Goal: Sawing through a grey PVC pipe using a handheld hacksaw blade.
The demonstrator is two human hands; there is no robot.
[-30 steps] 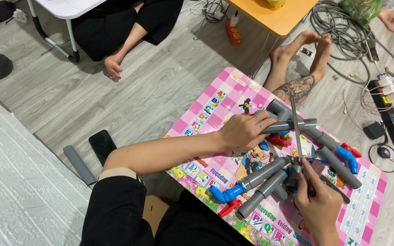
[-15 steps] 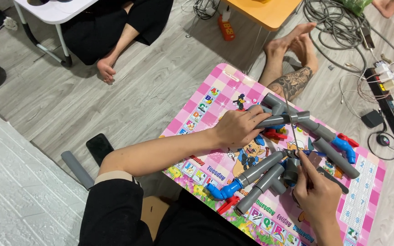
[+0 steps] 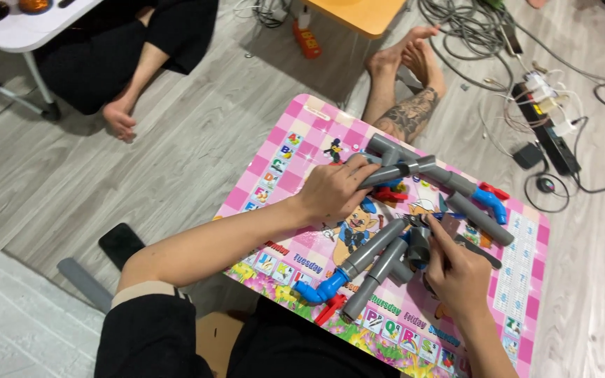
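The left hand (image 3: 334,190) grips a grey pipe (image 3: 393,172), hiding its end; the right hand (image 3: 459,274) clenches a grey fitting (image 3: 418,246), mostly hidden.

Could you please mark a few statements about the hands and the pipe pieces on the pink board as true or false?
1. The left hand grips a grey pipe. True.
2. The right hand rests flat on the floor. False: it is at the grey pipe assembly on the pink board.
3. A blue elbow fitting ends one grey pipe. True.
4. The board lies on a glass table. False: no glass table shows; it sits over the person's lap, wood floor around it.
5. A dark phone lies on the floor. True.
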